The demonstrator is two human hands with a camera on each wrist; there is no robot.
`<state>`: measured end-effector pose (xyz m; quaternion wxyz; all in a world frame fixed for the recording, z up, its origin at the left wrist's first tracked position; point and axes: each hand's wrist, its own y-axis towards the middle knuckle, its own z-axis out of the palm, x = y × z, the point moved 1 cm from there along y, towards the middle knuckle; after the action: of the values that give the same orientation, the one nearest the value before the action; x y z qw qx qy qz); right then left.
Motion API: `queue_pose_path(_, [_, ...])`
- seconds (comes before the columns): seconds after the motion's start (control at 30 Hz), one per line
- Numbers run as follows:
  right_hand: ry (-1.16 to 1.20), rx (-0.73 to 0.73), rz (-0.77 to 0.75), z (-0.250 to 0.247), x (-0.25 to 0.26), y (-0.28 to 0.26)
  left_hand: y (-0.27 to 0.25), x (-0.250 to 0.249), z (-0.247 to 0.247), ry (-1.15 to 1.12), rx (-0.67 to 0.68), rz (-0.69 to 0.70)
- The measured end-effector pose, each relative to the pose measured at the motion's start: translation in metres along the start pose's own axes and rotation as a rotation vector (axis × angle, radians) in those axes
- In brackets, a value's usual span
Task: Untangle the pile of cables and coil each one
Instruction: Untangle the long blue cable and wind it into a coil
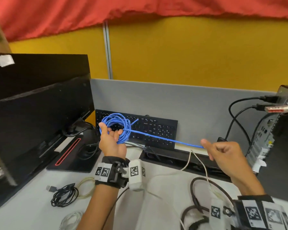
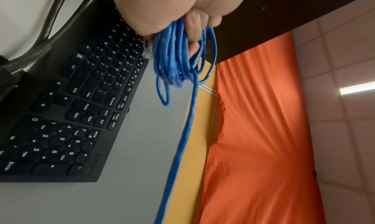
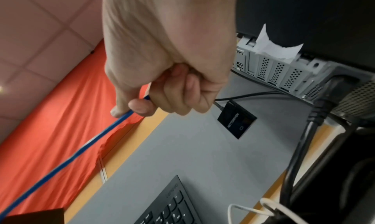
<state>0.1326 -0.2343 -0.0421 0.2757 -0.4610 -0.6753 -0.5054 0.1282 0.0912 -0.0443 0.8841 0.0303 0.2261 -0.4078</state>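
While two cables already lie coiled at the desk's front left, a thin black USB cable in a loose round bundle [image 1: 64, 197] w/ a pale cream coil [image 1: 86, 188] just beside it, and a whitish coil [image 1: 71, 219] sits nearer the front edge, the work looks roughly halfway. Left hand [image 1: 111, 141] is raised over the black flat keyboard [image 1: 156, 130], fingers curled thru the round multi-loop coil of bright blue network cable [image 1: 116, 127]. From it one straight run stretches rightward to the right hand [image 1: 223, 155], which pinches the blue end between thumb & forefinger, other fingers curled in. Judging by that, only a last wrap or so is left on the blue one. Still untouched, at front right: a thick dark brown cable [image 1: 206, 196] looped w/ a thin white wire [image 1: 201, 165]. Room: black monitor [image 1: 40, 117] crowds the left, grey PC tower [image 1: 273, 130] w/ plugged leads hems the right; open space is above the keyboard, mid-desk.
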Motion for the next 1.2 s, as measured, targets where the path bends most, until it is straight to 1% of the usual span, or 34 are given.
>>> queue_pose_path(0.07, [-0.107, 0.070, -0.037, -0.003, -0.002, 0.000, -0.002, 0.000, 0.002, -0.046, 0.077, 0.016])
queue_pose_path(0.1, [-0.168, 0.140, -0.054, -0.004, -0.002, 0.000, -0.005, 0.001, 0.003, -0.043, 0.119, 0.032])
queue_pose_path(0.17, [-0.281, 0.331, -0.054, -0.001, -0.006, -0.002, -0.013, 0.007, 0.009, 0.016, 0.192, 0.078])
queue_pose_path(0.23, [-0.374, 0.530, -0.025, 0.010, -0.006, -0.006, -0.024, 0.017, 0.013, 0.107, 0.257, 0.171])
queue_pose_path(0.3, [-0.411, 0.646, -0.010, 0.024, -0.003, -0.009, -0.035, 0.028, 0.016, 0.225, 0.316, 0.291])
queue_pose_path(0.37, [-0.333, 0.681, -0.005, 0.035, 0.006, -0.013, -0.045, 0.038, 0.017, 0.354, 0.384, 0.380])
queue_pose_path(0.47, [-0.087, 0.713, -0.009, 0.048, 0.027, -0.020, -0.057, 0.047, 0.016, 0.517, 0.488, 0.505])
queue_pose_path(0.53, [0.001, 0.684, 0.001, 0.056, 0.034, -0.022, -0.064, 0.050, 0.016, 0.573, 0.554, 0.552])
queue_pose_path(0.57, [0.039, 0.620, 0.022, 0.059, 0.035, -0.021, -0.067, 0.052, 0.016, 0.592, 0.580, 0.550])
queue_pose_path(0.6, [0.090, 0.519, 0.056, 0.060, 0.035, -0.020, -0.069, 0.054, 0.016, 0.609, 0.600, 0.534])
queue_pose_path(0.7, [0.290, 0.141, 0.146, 0.063, 0.034, -0.013, -0.074, 0.061, 0.014, 0.638, 0.671, 0.471])
queue_pose_path(0.77, [0.331, -0.096, 0.147, 0.060, 0.033, -0.010, -0.079, 0.066, 0.012, 0.675, 0.745, 0.434])
queue_pose_path(0.8, [0.315, -0.184, 0.118, 0.057, 0.031, -0.009, -0.082, 0.068, 0.012, 0.682, 0.782, 0.401])
queue_pose_path(0.87, [0.243, -0.271, 0.057, 0.050, 0.027, -0.006, -0.090, 0.072, 0.013, 0.679, 0.859, 0.337])
queue_pose_path(0.93, [0.216, -0.306, 0.035, 0.043, 0.024, -0.006, -0.096, 0.076, 0.013, 0.679, 0.961, 0.269])
queue_pose_path(0.97, [0.227, -0.317, 0.026, 0.039, 0.025, -0.006, -0.099, 0.078, 0.014, 0.666, 1.025, 0.208])
queue_pose_path(1.0, [0.235, -0.311, 0.019, 0.035, 0.026, -0.006, -0.103, 0.081, 0.013, 0.648, 1.088, 0.133])
queue_pose_path(1.03, [0.243, -0.271, 0.016, 0.031, 0.028, -0.006, -0.105, 0.083, 0.013, 0.638, 1.129, 0.080])
queue_pose_path(1.1, [0.248, -0.099, 0.031, 0.023, 0.030, -0.007, -0.109, 0.084, 0.015, 0.648, 1.132, 0.062])
queue_pose_path(1.17, [0.221, 0.081, 0.038, 0.016, 0.032, -0.010, -0.112, 0.085, 0.018, 0.657, 1.078, 0.090])
queue_pose_path(1.2, [0.208, 0.141, 0.036, 0.015, 0.031, -0.011, -0.113, 0.086, 0.018, 0.662, 1.044, 0.101])
